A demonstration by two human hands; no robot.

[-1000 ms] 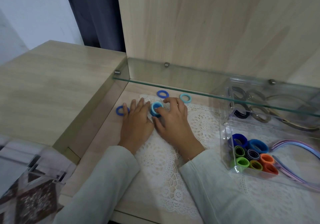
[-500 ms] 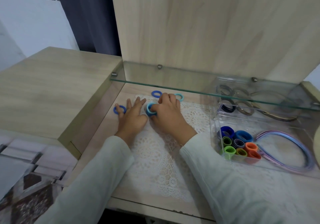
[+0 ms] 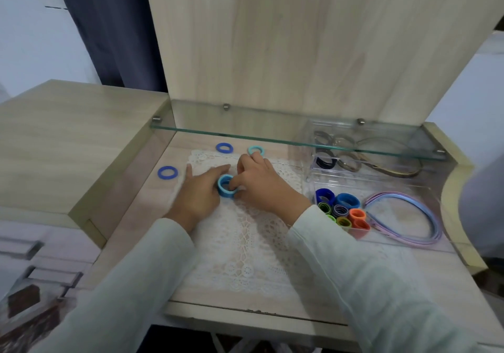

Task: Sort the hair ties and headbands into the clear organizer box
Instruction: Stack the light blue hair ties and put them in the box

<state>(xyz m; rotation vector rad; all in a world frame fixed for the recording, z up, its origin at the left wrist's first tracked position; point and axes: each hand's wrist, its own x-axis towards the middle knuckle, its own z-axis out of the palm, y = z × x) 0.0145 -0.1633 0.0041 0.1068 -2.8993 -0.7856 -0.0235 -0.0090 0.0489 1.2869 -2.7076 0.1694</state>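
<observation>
On the lace mat [image 3: 245, 243], a light-blue hair tie stack [image 3: 225, 187] is pinched by curled fingers of the right hand [image 3: 263, 185] and touched by the flat, straight-fingered left hand [image 3: 199, 193]. The clear organizer box [image 3: 403, 183] is set just right of the mat.

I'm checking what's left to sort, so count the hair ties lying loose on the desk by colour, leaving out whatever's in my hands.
Dark blue hair ties: 2
Light teal hair tie: 1
Total: 3
</observation>
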